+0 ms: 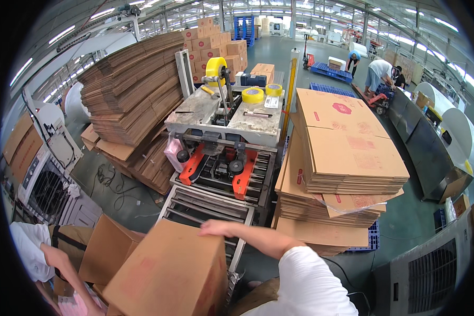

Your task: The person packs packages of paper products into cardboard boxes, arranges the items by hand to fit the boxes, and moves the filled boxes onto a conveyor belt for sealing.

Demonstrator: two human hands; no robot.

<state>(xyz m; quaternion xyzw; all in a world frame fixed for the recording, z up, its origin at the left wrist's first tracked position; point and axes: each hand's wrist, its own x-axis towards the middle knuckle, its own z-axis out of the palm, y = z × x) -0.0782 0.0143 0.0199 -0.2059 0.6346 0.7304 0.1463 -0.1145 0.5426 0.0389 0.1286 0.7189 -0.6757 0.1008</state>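
**Carton at the near end of a taping machine: items in view**

- Carton (168, 274): a closed brown box, held at the near centre, tilted, its far edge lying at the near end of the roller bed (205, 208).
- Right hand (216, 228): laid on the carton's far top edge, fingers together and stretched flat toward the left; a white sleeve is seen on the arm, which enters from the near right.
- Left hand: not in view, so the state of its fingers cannot be told.
- Taping machine (224, 131): set just beyond the roller bed, with two orange side guides and a grey top plate.
- Tape rolls (253, 95): yellow, lying on the far part of the top plate; one more (216, 68) is mounted upright on the machine's head.
- Flat cartons, right stack (347, 147): piled on a blue pallet just right of the machine.
- Flat cartons, left stack (134, 87): a tall, leaning pile, left of the machine and farther off.
- Co-worker (34, 250): at the near left, in white, with an arm stretched toward an open box (108, 247) beside the held carton.
- Other people (379, 71): bent over at the far right, near a blue pallet.
- Cooler (432, 274): a grey louvred unit at the near right.
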